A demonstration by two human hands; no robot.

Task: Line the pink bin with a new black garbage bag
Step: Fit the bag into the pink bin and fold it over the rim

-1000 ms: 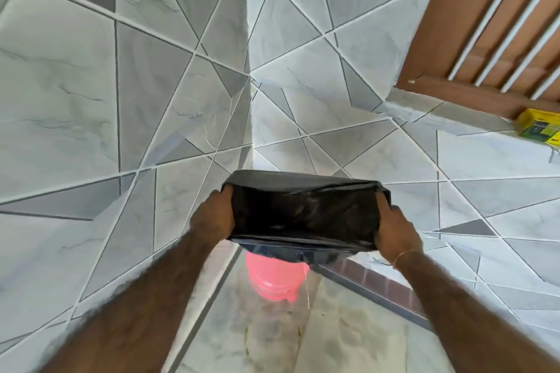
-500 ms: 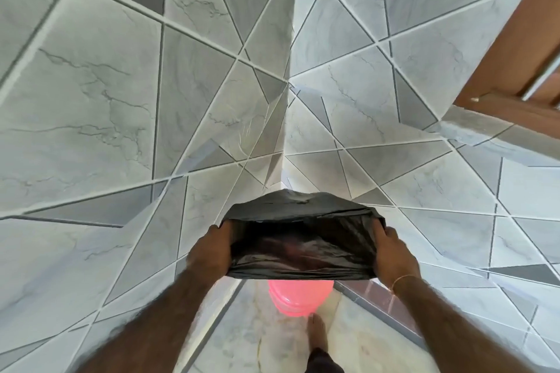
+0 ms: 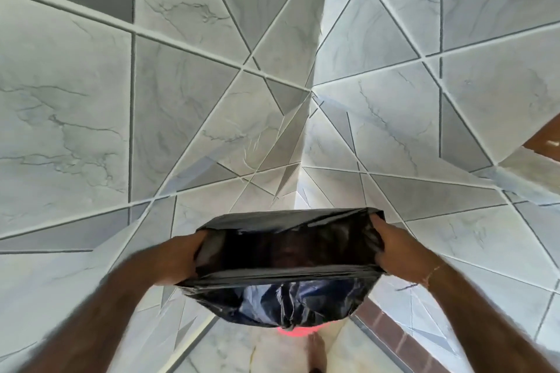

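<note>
A black garbage bag is held wide open at its mouth in front of me, its body hanging down crumpled. My left hand grips the left edge of the mouth and my right hand grips the right edge. Directly beneath the bag, only a thin sliver of the pink bin shows on the floor; the rest of it is hidden by the bag.
Grey marble-patterned tiled walls meet in a corner straight ahead. A brown brick-like strip runs along the floor at right. A bare foot stands on the pale floor just below the bin. A brown wooden edge shows far right.
The view has tilted and shifted, and the bag has dropped lower over the pink bin, now covering nearly all of it. Both hands keep their grip on the mouth.
</note>
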